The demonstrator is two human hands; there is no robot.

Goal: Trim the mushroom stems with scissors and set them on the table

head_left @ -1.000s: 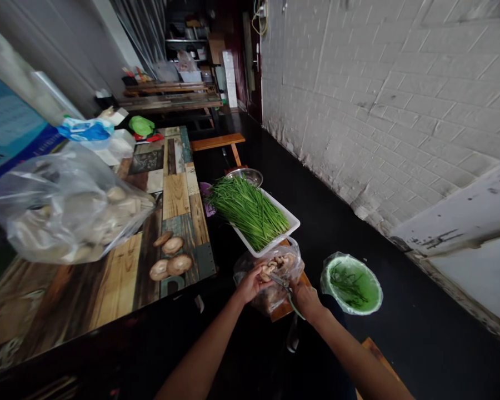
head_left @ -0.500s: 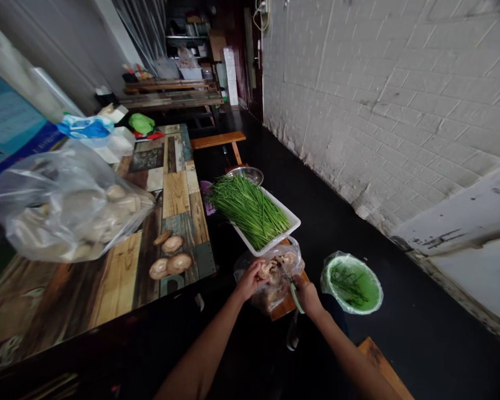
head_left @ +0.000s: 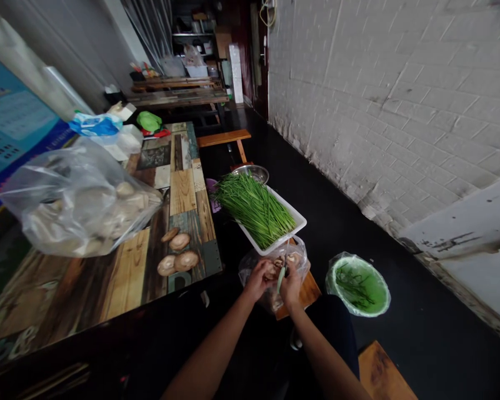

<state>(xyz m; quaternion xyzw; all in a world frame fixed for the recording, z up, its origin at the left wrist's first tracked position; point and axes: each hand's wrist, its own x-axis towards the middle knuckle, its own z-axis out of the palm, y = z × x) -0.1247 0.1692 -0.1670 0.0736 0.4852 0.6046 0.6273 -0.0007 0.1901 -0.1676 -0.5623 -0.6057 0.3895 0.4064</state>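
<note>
Right hand [head_left: 290, 286] came in closer to the left hand [head_left: 256, 282] since half a second ago. Mushroom [head_left: 270, 272] sits pinched in the left fingers over the clear bag [head_left: 301, 254], probably steadied for the scissors [head_left: 280, 279] gripped in the right; bench [head_left: 310, 290] underneath likely keeps everything handy.

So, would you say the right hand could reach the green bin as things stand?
Probably yes: the green bin stands open nearby on that side, though the right hand holds a green-handled tool.
</note>
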